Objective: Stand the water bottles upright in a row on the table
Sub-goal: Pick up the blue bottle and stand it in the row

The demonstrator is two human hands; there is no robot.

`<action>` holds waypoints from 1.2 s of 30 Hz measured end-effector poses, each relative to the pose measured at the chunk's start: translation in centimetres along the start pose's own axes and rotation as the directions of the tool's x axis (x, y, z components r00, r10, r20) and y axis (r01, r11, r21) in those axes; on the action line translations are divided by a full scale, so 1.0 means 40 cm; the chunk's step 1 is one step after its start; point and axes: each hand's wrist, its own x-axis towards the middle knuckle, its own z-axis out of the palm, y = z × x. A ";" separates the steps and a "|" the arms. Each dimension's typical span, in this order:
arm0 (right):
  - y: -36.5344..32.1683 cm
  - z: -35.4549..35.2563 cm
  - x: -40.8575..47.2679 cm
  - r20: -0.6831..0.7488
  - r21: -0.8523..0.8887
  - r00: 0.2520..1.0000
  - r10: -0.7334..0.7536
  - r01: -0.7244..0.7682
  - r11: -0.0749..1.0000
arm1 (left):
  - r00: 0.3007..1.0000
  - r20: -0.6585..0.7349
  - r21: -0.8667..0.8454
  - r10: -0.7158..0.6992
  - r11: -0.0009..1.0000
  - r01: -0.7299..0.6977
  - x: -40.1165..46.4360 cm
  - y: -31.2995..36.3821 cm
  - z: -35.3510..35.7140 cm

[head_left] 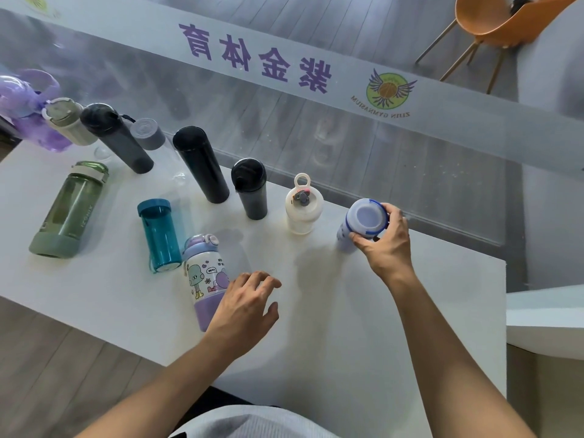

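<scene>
My left hand (245,298) hovers spread over the lying cartoon bottle (205,276) at centre frame, to be lifted upright next, I judge. Farther right, my right hand (384,238) grips the blue-lidded bottle (363,222), ending the row.

Eleven bottles showing on one bench (379,311): eight standing along the back row, ending at the blue-ringed bottle (363,224); green (68,210), teal (158,235) and cartoon (205,276) sitting in front. Two hands showing, left (246,303), right (387,245). One orange chair (493,23).
</scene>
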 end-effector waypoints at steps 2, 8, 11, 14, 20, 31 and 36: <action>0.000 0.001 0.002 -0.001 -0.001 1.000 -0.003 0.003 1.000 | 1.000 0.009 -0.003 -0.001 1.000 0.001 0.000 -0.002 -0.001; 0.013 0.016 -0.001 -0.001 0.005 1.000 0.003 -0.003 1.000 | 1.000 0.002 -0.010 0.011 1.000 -0.011 -0.008 -0.010 -0.004; 0.010 0.022 -0.011 -0.006 -0.035 1.000 0.014 -0.014 0.999 | 1.000 -0.011 -0.019 0.009 1.000 -0.009 -0.021 -0.023 -0.014; -0.003 0.027 -0.036 -0.019 -0.059 0.999 0.036 -0.037 0.998 | 0.999 -0.029 -0.005 -0.014 1.000 0.014 -0.038 -0.043 -0.028; -0.024 0.080 -0.144 -0.262 -0.119 0.965 -0.027 -0.004 0.993 | 0.999 0.034 -0.034 0.001 0.999 0.000 -0.054 -0.126 -0.048; -0.157 0.321 -0.287 -0.235 -0.210 0.963 -0.131 0.082 0.974 | 0.998 0.056 0.000 -0.030 1.000 0.030 -0.090 -0.371 -0.150; -0.141 0.277 -0.273 -0.394 -0.433 0.892 -0.222 0.033 0.901 | 0.998 0.056 -0.005 -0.029 1.000 0.029 -0.079 -0.472 -0.183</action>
